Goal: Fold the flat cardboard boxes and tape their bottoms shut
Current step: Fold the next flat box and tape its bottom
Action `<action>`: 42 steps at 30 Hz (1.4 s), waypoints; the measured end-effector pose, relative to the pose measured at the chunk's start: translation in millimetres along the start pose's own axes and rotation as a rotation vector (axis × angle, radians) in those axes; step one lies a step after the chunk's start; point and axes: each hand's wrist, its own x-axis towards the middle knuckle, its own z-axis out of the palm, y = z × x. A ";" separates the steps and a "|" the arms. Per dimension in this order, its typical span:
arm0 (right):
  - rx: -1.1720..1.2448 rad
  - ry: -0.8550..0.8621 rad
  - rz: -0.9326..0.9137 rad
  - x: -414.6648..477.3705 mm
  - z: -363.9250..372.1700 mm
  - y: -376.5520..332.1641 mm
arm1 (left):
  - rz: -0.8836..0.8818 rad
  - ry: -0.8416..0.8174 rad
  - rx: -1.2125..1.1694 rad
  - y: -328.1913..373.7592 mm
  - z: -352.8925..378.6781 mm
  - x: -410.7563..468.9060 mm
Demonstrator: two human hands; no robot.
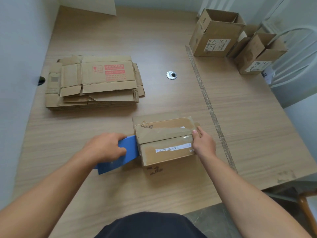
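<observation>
Near the front of the worktop (154, 40), brown folded cardboard box (164, 140) sat mid-taping: left hand (104, 146) gripped blue tape dispenser (132, 152) at its left edge, right hand (204, 145) clasped its right end. Next, likely: cut tape, press down.

The left hand (104, 148) grips a blue tape dispenser (130, 149) that touches the left end of the near cardboard box (164, 152). The right hand (204, 144) holds the box's right end, its thumb apparently pressing on clear tape. The flat boxes (96, 81) lie stacked at far left on the table (154, 40), and the open boxes (216, 36) stand at far right.
</observation>
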 end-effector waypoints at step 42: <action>-0.708 -0.342 -0.876 -79.5 11.7 -2.4 | -0.034 0.401 -0.570 -22.4 19.7 -56.1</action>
